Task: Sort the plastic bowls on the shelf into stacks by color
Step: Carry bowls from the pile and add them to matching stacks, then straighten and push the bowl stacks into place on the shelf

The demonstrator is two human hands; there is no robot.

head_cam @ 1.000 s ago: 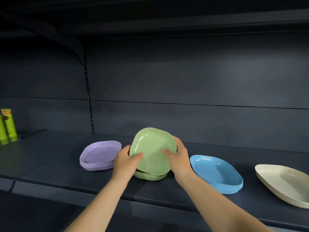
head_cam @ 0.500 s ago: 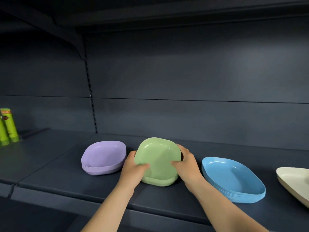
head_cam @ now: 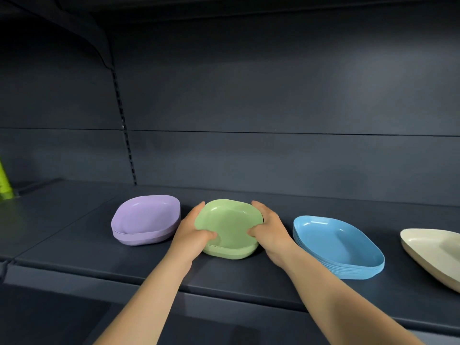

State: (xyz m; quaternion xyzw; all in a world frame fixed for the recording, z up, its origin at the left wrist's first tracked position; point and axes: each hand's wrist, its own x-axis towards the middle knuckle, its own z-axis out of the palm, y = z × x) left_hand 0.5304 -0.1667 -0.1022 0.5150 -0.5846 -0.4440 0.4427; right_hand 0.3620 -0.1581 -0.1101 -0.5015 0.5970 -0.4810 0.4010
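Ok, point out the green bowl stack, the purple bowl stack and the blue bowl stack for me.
green bowl stack (head_cam: 230, 226): head view, inside of the top bowl.
purple bowl stack (head_cam: 146, 217): head view, inside of the top bowl.
blue bowl stack (head_cam: 336, 241): head view, inside of the top bowl.

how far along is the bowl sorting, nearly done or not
Nearly done, it looks. Done: the purple stack, blue stack and cream bowls each sit apart on the shelf, one color per pile. In hand: the left hand and right hand grip the green stack, which rests on the shelf. Left: letting go; no loose bowls are visible.
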